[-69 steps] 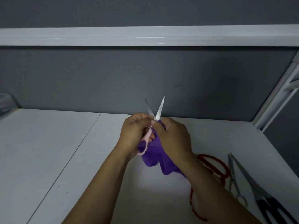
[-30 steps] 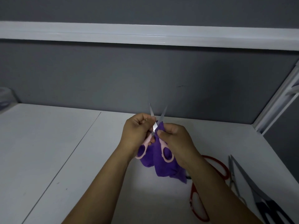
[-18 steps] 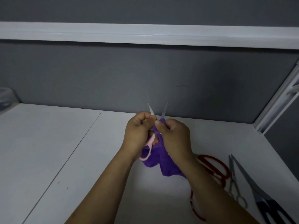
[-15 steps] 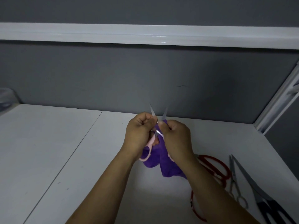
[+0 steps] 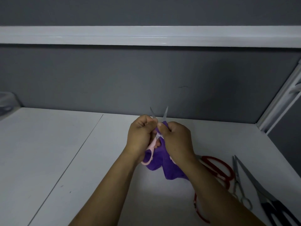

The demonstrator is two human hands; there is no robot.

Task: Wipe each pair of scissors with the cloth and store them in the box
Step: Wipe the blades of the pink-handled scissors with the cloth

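Observation:
Pink-handled scissors (image 5: 149,150) are held upright over the white desk, blades spread in a V above my fists. My left hand (image 5: 140,136) grips the left handle and blade base. My right hand (image 5: 176,140) pinches a purple cloth (image 5: 164,167) around the right blade near the pivot; the cloth hangs down below both hands and hides the second pink handle almost fully. On the desk to the right lie red-handled scissors (image 5: 218,167), small all-metal scissors (image 5: 238,181) and large black-handled scissors (image 5: 267,198).
A clear plastic container (image 5: 6,103) sits at the far left edge of the white desk (image 5: 57,152). A grey partition wall with a white rail runs along the back, and a white frame closes the right corner.
My right hand slid the cloth up from the handles to the blade base. The second pink handle, seen a second ago, is now covered. The view has hardly shifted.

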